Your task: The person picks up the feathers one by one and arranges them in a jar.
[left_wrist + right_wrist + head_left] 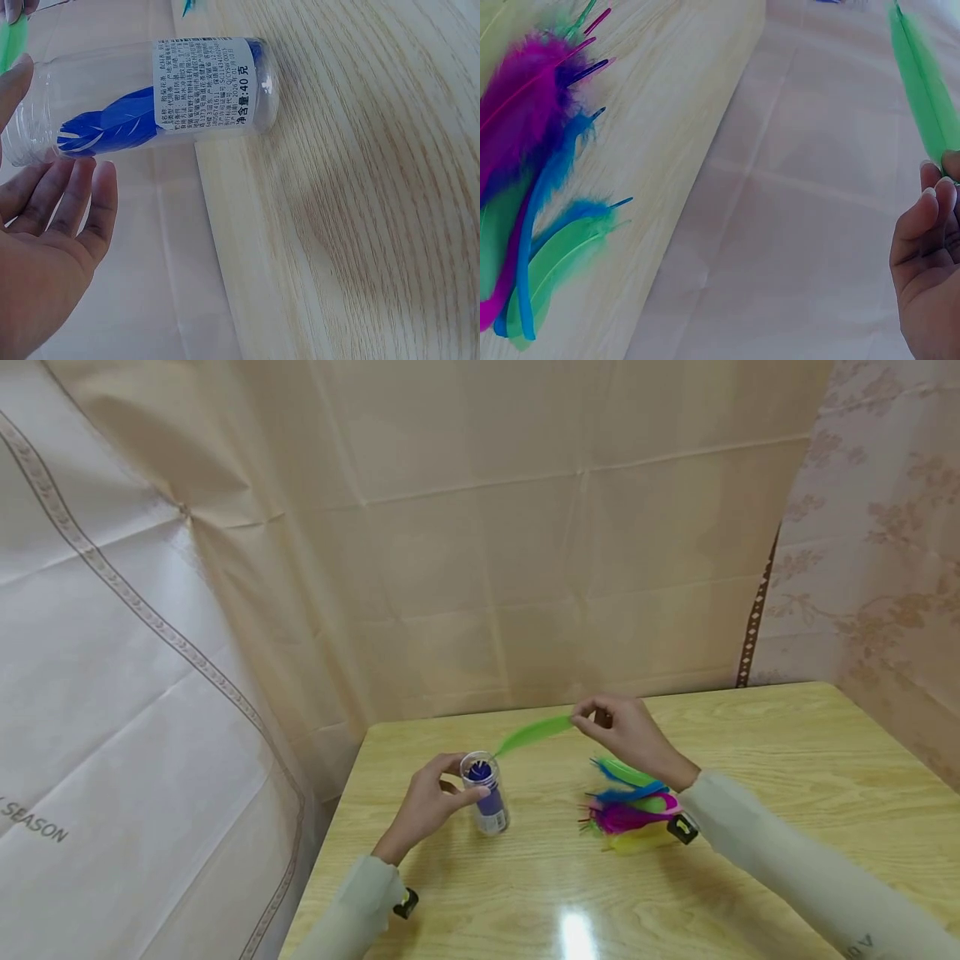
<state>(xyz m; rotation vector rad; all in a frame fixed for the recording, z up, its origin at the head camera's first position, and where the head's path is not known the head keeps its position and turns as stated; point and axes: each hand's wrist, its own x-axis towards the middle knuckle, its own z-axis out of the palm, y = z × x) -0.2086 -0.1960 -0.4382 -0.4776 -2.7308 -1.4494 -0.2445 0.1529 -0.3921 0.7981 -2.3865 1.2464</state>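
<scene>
We see a clear jar (492,800) which stands upright on the wooden table (540,881), and we take it as our landmark. The left hand (431,795) holds the jar near its mouth, with the thumb on one side and the fingers on the other. Inside the jar we find a dark blue feather (112,124), partly hidden behind the white label (206,82).

The right hand (630,733), above and to the right of the jar, pinches a green feather (534,735) by its broad end, between thumb and fingers. The feather slants down toward the jar, and its thin quill end is at the rim; we cannot tell if it touches the rim or already enters.

To the right of the jar, well apart from it, we notice a pile of feathers (630,810) in green, blue, magenta and yellow. Behind the jar, beyond the table, hangs a beige creased cloth (487,568).
</scene>
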